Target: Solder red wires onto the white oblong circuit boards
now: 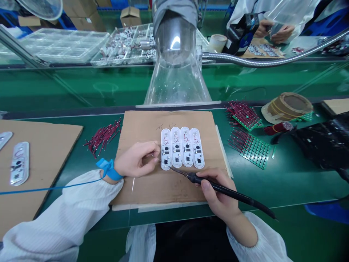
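Several white oblong circuit boards lie side by side on a cardboard sheet, with small red wires near their upper ends. My right hand grips a soldering iron like a pen. Its tip points left and meets the lower end of the leftmost board, or is just above it. My left hand is pinched around a thin solder wire, whose end reaches toward the same board near the iron's tip. A blue wrist strap circles my left wrist, its cord running left.
Loose red wires lie left of the sheet. At right are green boards bristling with wires, a tape roll and a black bag-like object. A clear fume hood stands ahead. Across the bench, a co-worker's hands hold something.
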The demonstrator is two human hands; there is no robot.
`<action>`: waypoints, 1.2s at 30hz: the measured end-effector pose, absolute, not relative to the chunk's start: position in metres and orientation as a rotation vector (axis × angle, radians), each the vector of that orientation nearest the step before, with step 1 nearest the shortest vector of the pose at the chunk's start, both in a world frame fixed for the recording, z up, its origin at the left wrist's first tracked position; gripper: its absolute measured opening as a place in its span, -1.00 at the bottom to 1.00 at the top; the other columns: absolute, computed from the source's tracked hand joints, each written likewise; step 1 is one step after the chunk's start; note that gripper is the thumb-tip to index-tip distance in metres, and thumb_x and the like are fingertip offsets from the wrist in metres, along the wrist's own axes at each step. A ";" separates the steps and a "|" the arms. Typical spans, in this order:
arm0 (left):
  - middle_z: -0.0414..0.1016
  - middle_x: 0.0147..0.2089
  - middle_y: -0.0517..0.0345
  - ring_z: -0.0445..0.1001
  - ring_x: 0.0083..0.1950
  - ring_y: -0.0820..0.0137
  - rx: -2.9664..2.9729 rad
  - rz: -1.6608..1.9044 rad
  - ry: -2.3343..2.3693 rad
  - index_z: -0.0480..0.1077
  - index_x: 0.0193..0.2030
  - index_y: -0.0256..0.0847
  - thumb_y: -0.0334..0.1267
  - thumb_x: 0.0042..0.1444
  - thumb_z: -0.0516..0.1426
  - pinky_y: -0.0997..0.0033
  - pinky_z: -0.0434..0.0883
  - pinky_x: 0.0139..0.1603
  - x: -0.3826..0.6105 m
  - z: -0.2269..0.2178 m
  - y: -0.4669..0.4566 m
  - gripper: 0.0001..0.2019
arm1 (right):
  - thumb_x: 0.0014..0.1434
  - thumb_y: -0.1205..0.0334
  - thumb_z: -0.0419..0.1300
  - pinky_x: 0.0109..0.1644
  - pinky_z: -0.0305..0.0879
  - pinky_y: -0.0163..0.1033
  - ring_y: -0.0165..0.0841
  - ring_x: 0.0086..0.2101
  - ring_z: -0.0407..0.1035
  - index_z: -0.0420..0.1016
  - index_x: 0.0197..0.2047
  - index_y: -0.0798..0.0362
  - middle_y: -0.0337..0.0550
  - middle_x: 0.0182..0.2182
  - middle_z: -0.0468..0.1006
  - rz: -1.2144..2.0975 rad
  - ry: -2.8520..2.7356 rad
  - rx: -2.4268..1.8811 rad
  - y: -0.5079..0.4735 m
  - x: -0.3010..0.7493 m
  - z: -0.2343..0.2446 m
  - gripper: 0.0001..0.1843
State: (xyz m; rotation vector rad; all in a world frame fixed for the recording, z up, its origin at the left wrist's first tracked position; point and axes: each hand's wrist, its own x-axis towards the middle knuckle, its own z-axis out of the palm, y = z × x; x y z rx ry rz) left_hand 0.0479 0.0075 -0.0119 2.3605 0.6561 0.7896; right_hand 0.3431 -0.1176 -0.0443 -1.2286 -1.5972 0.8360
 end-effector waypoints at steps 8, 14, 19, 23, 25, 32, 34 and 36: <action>0.21 -0.40 0.36 0.11 -0.48 0.50 2.351 0.761 0.662 0.19 -0.25 -0.10 -0.48 0.25 0.07 0.47 0.15 -0.46 0.046 -0.012 0.008 -0.82 | 0.51 0.16 0.29 -0.21 0.66 -0.28 -0.33 -0.31 0.70 0.61 0.05 -0.12 -0.21 -0.19 0.77 0.825 -1.584 -1.224 -0.118 0.344 -0.044 -0.90; 0.22 -0.40 0.35 0.12 -0.47 0.51 2.356 0.769 0.662 0.21 -0.24 -0.11 -0.48 0.24 0.07 0.48 0.14 -0.46 0.046 -0.013 0.008 -0.84 | 0.51 0.15 0.30 -0.18 0.64 -0.27 -0.32 -0.29 0.70 0.60 0.08 -0.16 -0.24 -0.19 0.76 0.829 -1.638 -1.218 -0.117 0.344 -0.044 -0.88; 0.21 -0.41 0.37 0.11 -0.47 0.51 2.371 0.789 0.642 0.21 -0.24 -0.11 -0.49 0.23 0.08 0.49 0.14 -0.46 0.046 -0.015 0.009 -0.83 | 0.51 0.15 0.31 -0.18 0.65 -0.24 -0.30 -0.27 0.70 0.61 0.10 -0.15 -0.21 -0.17 0.76 0.848 -1.624 -1.211 -0.118 0.345 -0.048 -0.86; 0.21 -0.41 0.37 0.12 -0.47 0.51 2.366 0.777 0.657 0.21 -0.25 -0.11 -0.49 0.23 0.08 0.49 0.15 -0.45 0.045 -0.014 0.008 -0.83 | 0.52 0.14 0.30 -0.16 0.67 -0.22 -0.28 -0.25 0.71 0.61 0.13 -0.14 -0.18 -0.14 0.76 0.900 -1.608 -1.213 -0.118 0.346 -0.049 -0.83; 0.22 -0.41 0.36 0.13 -0.47 0.51 2.369 0.761 0.661 0.22 -0.25 -0.11 -0.48 0.22 0.07 0.48 0.14 -0.45 0.045 -0.013 0.008 -0.83 | 0.52 0.13 0.30 -0.16 0.67 -0.22 -0.27 -0.25 0.72 0.61 0.13 -0.13 -0.18 -0.16 0.76 0.915 -1.642 -1.219 -0.118 0.346 -0.048 -0.83; 0.24 -0.41 0.36 0.12 -0.48 0.52 2.357 0.748 0.662 0.23 -0.26 -0.11 -0.47 0.22 0.07 0.49 0.14 -0.46 0.044 -0.012 0.008 -0.85 | 0.53 0.11 0.31 -0.15 0.65 -0.24 -0.30 -0.26 0.71 0.61 0.15 -0.16 -0.20 -0.14 0.77 0.906 -1.637 -1.196 -0.116 0.346 -0.046 -0.82; 0.24 -0.41 0.37 0.12 -0.48 0.52 2.347 0.737 0.670 0.23 -0.26 -0.11 -0.47 0.22 0.08 0.48 0.14 -0.46 0.043 -0.012 0.008 -0.85 | 0.53 0.12 0.31 -0.14 0.64 -0.27 -0.32 -0.25 0.71 0.59 0.17 -0.18 -0.22 -0.13 0.77 0.915 -1.649 -1.184 -0.115 0.346 -0.045 -0.81; 0.24 -0.42 0.37 0.12 -0.49 0.51 2.345 0.722 0.680 0.23 -0.26 -0.11 -0.46 0.22 0.08 0.47 0.14 -0.46 0.043 -0.012 0.008 -0.85 | 0.53 0.11 0.32 -0.15 0.64 -0.28 -0.32 -0.23 0.72 0.59 0.17 -0.19 -0.23 -0.15 0.77 0.928 -1.678 -1.182 -0.115 0.345 -0.043 -0.81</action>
